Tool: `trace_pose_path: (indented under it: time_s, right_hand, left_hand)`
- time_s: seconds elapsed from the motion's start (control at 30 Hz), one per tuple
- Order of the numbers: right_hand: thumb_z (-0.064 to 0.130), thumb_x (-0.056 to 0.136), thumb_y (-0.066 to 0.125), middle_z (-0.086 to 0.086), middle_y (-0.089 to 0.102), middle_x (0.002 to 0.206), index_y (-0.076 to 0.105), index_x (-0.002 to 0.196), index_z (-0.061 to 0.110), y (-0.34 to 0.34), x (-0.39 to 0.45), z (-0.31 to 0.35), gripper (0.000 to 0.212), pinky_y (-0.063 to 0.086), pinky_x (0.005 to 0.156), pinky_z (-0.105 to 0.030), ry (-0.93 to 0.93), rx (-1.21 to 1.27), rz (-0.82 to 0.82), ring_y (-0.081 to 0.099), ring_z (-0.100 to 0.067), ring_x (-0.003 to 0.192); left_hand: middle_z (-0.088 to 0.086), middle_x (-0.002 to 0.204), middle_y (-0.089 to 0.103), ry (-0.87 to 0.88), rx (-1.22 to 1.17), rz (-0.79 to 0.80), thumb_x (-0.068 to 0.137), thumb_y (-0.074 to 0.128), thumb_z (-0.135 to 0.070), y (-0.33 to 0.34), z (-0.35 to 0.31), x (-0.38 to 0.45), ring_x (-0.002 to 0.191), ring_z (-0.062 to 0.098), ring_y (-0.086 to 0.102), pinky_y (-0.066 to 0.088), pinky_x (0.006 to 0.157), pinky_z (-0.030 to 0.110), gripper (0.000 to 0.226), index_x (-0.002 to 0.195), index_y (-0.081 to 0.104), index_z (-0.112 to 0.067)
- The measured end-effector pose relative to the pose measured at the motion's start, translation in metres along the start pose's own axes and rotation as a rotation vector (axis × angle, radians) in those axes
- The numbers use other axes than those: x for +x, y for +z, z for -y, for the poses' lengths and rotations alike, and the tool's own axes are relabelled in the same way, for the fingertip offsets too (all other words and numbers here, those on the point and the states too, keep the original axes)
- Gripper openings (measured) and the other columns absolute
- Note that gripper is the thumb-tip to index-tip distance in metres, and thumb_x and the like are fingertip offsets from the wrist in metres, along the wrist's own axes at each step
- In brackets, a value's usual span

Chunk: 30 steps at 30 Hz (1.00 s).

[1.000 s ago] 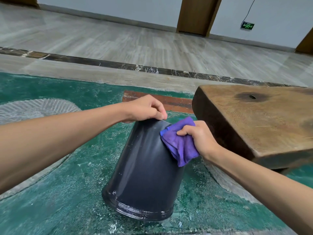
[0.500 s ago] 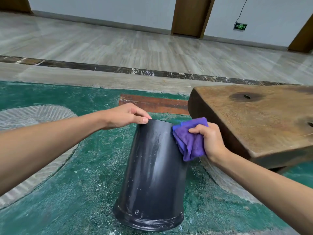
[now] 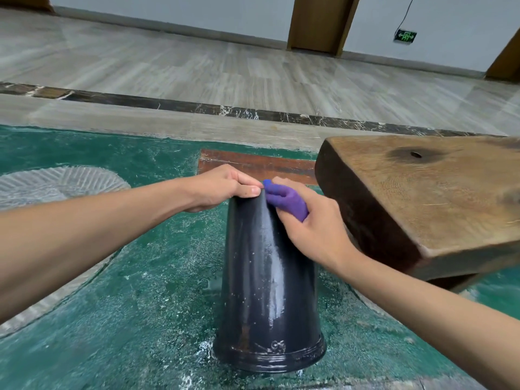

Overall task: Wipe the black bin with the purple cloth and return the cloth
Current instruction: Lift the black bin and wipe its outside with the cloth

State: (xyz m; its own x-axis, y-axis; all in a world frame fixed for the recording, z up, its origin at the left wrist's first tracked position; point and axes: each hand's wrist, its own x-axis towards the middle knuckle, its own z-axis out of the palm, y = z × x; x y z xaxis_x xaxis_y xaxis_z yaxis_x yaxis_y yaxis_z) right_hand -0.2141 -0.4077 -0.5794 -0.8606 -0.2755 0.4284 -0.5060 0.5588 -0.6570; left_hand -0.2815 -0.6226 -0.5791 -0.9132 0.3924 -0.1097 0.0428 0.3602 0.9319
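Note:
The black bin stands upside down on the green floor, its wide rim on the ground and its narrow base on top. My left hand grips the top edge of the bin from the left. My right hand holds the bunched purple cloth and presses it against the upper right side of the bin, close to the top edge. Most of the cloth is hidden under my fingers. The bin's dark side is glossy with pale specks.
A thick wooden slab bench juts in from the right, close beside the bin and my right forearm. The green patterned floor is dusted with white grit. Beyond lie a dark marble strip and pale tiles.
The bin has been tilted more upright and turned. My right hand has slid the cloth up the right side to the top edge. My left hand has stayed on the top.

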Motion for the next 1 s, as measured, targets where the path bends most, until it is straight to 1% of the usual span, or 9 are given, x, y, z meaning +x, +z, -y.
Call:
trace_pose_path:
  time_s: [0.1, 0.2, 0.33, 0.5, 0.57, 0.63, 0.73, 0.83, 1.0]
  right_hand:
    - [0.011, 0.085, 0.071, 0.010, 0.073, 0.130, 0.075, 0.125, 0.023, 0.008, -0.018, 0.008, 0.042, 0.049, 0.109, -0.034, -0.171, -0.076, 0.149, 0.064, -0.011, 0.127]
    - [0.015, 0.080, 0.075, 0.012, 0.071, 0.133, 0.074, 0.127, 0.025, 0.015, -0.046, 0.010, 0.048, 0.051, 0.108, -0.035, -0.261, -0.192, 0.283, 0.062, -0.010, 0.131]
    - [0.029, 0.079, 0.069, 0.017, 0.073, 0.128, 0.075, 0.123, 0.030, 0.012, -0.082, 0.007, 0.045, 0.057, 0.099, -0.032, -0.301, -0.161, 0.327, 0.063, -0.002, 0.128]
    - [0.022, 0.075, 0.082, 0.020, 0.073, 0.127, 0.077, 0.122, 0.030, 0.007, -0.133, 0.000, 0.048, 0.059, 0.096, -0.029, -0.318, -0.027, 0.507, 0.061, 0.005, 0.127]
    - [0.014, 0.072, 0.079, 0.019, 0.076, 0.120, 0.078, 0.119, 0.027, 0.002, -0.136, -0.001, 0.049, 0.059, 0.092, -0.025, -0.267, 0.048, 0.512, 0.068, 0.005, 0.116]
    - [0.008, 0.069, 0.067, 0.021, 0.078, 0.106, 0.079, 0.115, 0.027, -0.005, -0.124, 0.002, 0.051, 0.058, 0.074, -0.016, -0.155, 0.136, 0.440, 0.075, 0.003, 0.088]
    - [0.002, 0.078, 0.056, 0.019, 0.080, 0.096, 0.080, 0.104, 0.027, -0.017, -0.085, 0.003, 0.044, 0.053, 0.052, -0.016, 0.000, 0.267, 0.137, 0.073, -0.008, 0.056]
    - [0.000, 0.087, 0.056, 0.008, 0.079, 0.110, 0.081, 0.103, 0.025, -0.034, -0.034, 0.001, 0.039, 0.053, 0.066, -0.027, 0.013, 0.235, -0.063, 0.073, -0.015, 0.069]
    - [0.002, 0.090, 0.064, 0.002, 0.074, 0.124, 0.078, 0.114, 0.012, -0.032, -0.005, -0.003, 0.030, 0.052, 0.104, -0.044, -0.173, -0.021, -0.019, 0.068, -0.015, 0.117]
  left_hand:
    - [-0.022, 0.086, 0.075, -0.019, -0.024, -0.048, 0.092, 0.066, -0.009, 0.003, 0.000, 0.004, 0.085, -0.015, 0.063, 0.037, 0.089, 0.007, 0.021, 0.107, 0.074, -0.022]
    - [-0.023, 0.086, 0.075, -0.039, -0.016, -0.050, 0.092, 0.066, -0.010, -0.002, 0.003, 0.005, 0.084, -0.015, 0.063, 0.039, 0.087, 0.008, 0.021, 0.097, 0.076, -0.027]
    - [-0.020, 0.091, 0.076, -0.048, -0.047, -0.050, 0.092, 0.065, -0.009, -0.011, 0.009, 0.001, 0.091, -0.012, 0.064, 0.037, 0.094, 0.013, 0.024, 0.090, 0.077, -0.029]
    - [-0.022, 0.091, 0.076, -0.074, -0.066, -0.040, 0.092, 0.065, -0.009, -0.015, 0.012, -0.002, 0.097, -0.012, 0.061, 0.031, 0.102, 0.018, 0.021, 0.094, 0.076, -0.027]
    - [-0.021, 0.095, 0.074, -0.065, -0.043, -0.033, 0.092, 0.066, -0.010, -0.013, 0.009, -0.001, 0.103, -0.009, 0.059, 0.029, 0.107, 0.021, 0.019, 0.098, 0.075, -0.026]
    - [-0.014, 0.106, 0.073, -0.045, -0.001, -0.022, 0.091, 0.067, -0.012, -0.010, 0.004, 0.000, 0.108, -0.002, 0.060, 0.030, 0.114, 0.024, 0.020, 0.108, 0.075, -0.021]
    - [-0.002, 0.122, 0.070, -0.013, 0.085, -0.006, 0.091, 0.068, -0.017, -0.003, -0.004, 0.002, 0.117, 0.006, 0.060, 0.033, 0.117, 0.031, 0.028, 0.119, 0.072, -0.012]
    - [-0.001, 0.123, 0.071, 0.007, 0.096, 0.017, 0.091, 0.070, -0.022, 0.008, -0.014, 0.005, 0.120, 0.009, 0.061, 0.037, 0.116, 0.034, 0.027, 0.117, 0.074, -0.015]
    - [0.001, 0.108, 0.074, 0.037, 0.013, 0.051, 0.091, 0.066, -0.010, 0.032, -0.030, 0.009, 0.101, 0.008, 0.062, 0.041, 0.113, 0.039, 0.018, 0.101, 0.077, -0.020]
